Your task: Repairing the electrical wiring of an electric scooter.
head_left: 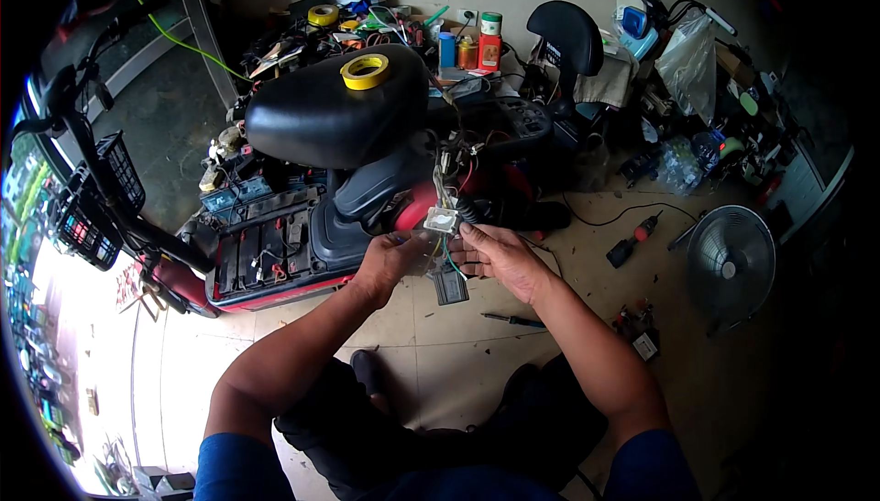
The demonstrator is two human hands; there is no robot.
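Observation:
A pale translucent connector box (442, 219) on a bundle of wires (445, 171) sits between my hands, beside the scooter's red body (412, 208). My right hand (500, 258) grips the box at its right side, fingers bent around it and the wires below. Just left of it, my left hand (394, 258) has thumb and fingers pinched; what they hold is too small to make out. Green and yellow wires run down toward a grey finned module (451, 288). Above, the detached black seat (330, 121) lies tilted with a yellow tape roll (365, 70) on it.
A drill (632, 240), soldering iron (513, 319) and metal fan (731, 267) are on the tiled floor (412, 373) at right and below. The scooter's open footboard (266, 258) extends left. Cluttered tools and parts (367, 24) line the wall. A black backrest (559, 33) stands behind.

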